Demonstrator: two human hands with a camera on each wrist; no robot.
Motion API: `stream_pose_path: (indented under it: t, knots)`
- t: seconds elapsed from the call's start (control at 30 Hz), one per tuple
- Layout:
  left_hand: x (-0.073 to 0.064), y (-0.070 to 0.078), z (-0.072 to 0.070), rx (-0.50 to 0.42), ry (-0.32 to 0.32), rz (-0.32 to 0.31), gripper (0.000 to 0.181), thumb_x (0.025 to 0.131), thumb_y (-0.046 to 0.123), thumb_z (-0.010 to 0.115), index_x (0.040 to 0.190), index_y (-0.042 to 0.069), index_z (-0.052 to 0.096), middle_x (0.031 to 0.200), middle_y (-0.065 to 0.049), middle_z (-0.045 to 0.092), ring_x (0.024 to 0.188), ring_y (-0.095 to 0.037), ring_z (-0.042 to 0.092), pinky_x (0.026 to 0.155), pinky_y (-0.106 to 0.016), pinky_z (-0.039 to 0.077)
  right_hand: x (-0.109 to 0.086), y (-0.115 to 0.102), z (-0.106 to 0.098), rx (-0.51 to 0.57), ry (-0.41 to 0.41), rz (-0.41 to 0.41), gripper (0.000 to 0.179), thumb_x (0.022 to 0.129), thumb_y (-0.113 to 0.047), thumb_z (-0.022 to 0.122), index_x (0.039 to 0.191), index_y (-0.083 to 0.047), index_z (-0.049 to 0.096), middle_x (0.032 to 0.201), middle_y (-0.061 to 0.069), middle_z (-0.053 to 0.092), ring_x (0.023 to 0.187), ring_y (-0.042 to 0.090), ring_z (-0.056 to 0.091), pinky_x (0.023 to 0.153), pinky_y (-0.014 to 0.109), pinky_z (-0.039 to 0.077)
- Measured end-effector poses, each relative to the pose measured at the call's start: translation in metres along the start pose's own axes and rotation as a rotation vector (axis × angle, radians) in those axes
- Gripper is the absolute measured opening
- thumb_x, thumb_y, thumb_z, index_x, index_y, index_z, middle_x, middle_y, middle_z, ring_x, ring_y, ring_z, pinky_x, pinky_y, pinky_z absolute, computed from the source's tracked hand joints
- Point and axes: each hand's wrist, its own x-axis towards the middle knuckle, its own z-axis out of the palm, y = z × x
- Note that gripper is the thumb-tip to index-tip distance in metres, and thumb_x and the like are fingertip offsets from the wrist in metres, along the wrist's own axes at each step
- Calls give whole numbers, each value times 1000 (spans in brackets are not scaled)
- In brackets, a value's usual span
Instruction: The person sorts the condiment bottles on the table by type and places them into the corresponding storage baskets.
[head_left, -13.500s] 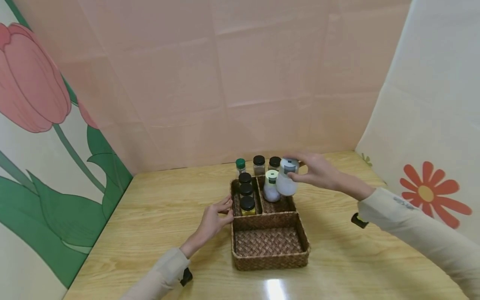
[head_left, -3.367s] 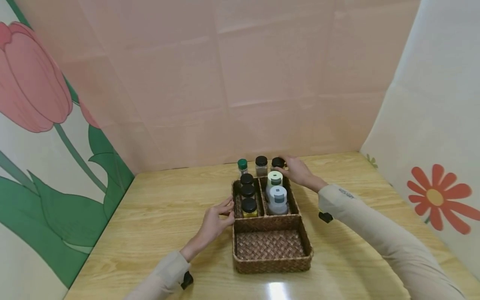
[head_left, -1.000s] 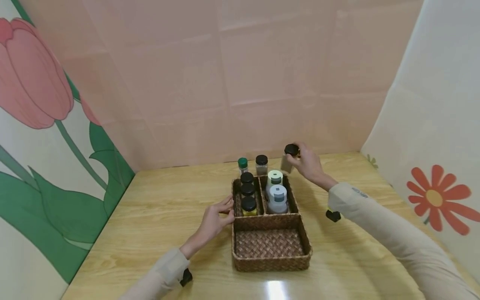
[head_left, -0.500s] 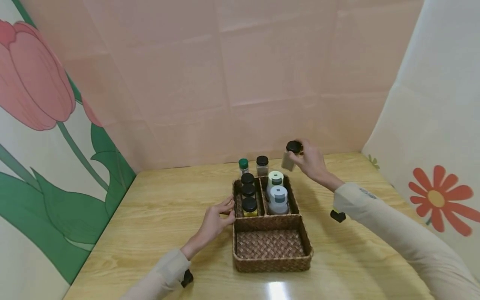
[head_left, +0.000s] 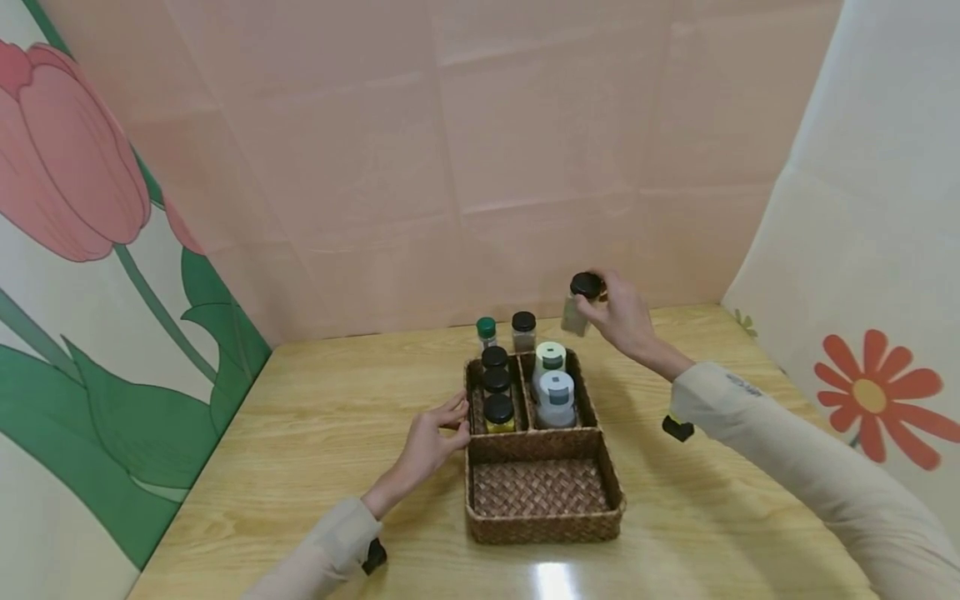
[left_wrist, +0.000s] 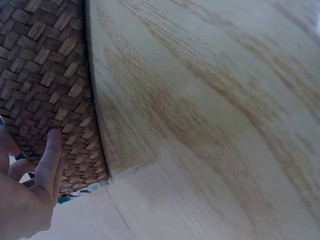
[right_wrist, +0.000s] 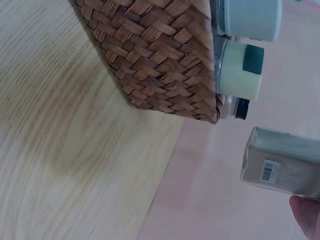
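My right hand (head_left: 628, 321) grips a clear spice jar (head_left: 576, 317) by its black lid, slightly tilted and raised above the table behind the basket. In the right wrist view, the square-sided jar (right_wrist: 285, 162) shows brownish contents and a barcode label. My left hand (head_left: 420, 450) holds the left wall of a brown woven basket (head_left: 543, 529), fingers at its rim; one finger lies along the outer weave (left_wrist: 45, 95) in the left wrist view. Several black-lidded jars (head_left: 498, 408) stand in the back left compartment. A cream-lidded shaker (head_left: 551, 357) and a white-lidded shaker (head_left: 556, 387) fill the back right one.
Behind the basket stand a green-capped bottle (head_left: 486, 329) and another black-lidded jar (head_left: 523, 332), close to the pink backdrop (head_left: 360, 208). The front compartment's woven floor (head_left: 536, 490) is bare. Patterned side sheets border the wooden table (head_left: 315, 417).
The white-lidded shaker has gone into the back right compartment. My right hand has then lifted the black-lidded jar from behind the basket, up and slightly right. My left hand has stayed at the basket.
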Motion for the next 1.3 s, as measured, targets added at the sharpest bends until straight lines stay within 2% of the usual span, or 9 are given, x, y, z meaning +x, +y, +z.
stream_pose_path:
  t: [0.43,0.63,0.83,1.1,1.2,1.3]
  knots:
    - [0,-3,3,-27,18,6,31,92,-6,61,123,-13,61,144,-22,47,92,-39,69,43,-18,37,-2,-20,-2,10,25,-60,42,91,-14,71,127,4,57,106,19,63,87,32,60,73,47,50]
    - [1,-1,1,5,2,6,32,93,-3,61,125,-11,61,145,-20,47,93,-33,70,43,-19,38,-3,-32,-5,29,3,-87,42,91,-12,70,127,5,57,105,19,63,88,32,60,72,48,52]
    - [1,-2,0,-1,-11,5,34,93,-2,60,125,-12,60,146,-20,46,92,-36,69,43,-19,37,-7,-40,-6,28,-19,-98,43,90,-11,70,128,6,57,105,18,63,89,31,60,72,46,51]
    - [2,-2,1,2,2,2,32,93,-3,61,125,-11,61,145,-17,47,91,-31,70,44,-19,38,-12,-50,-5,54,-19,-145,42,89,-9,71,127,4,58,105,16,63,86,27,61,72,43,51]
    - [1,2,1,-11,8,5,32,93,-5,61,124,-12,60,145,-20,47,90,-35,69,43,-18,36,-14,-53,-5,68,-26,-166,43,89,-8,72,127,5,58,106,16,63,87,26,60,72,42,51]
    - [-1,19,-1,-15,3,3,31,93,-9,59,123,-14,59,144,-25,46,91,-41,68,43,-16,33,-17,-56,-6,73,-27,-191,43,88,-7,72,127,5,58,105,16,62,86,25,60,71,41,51]
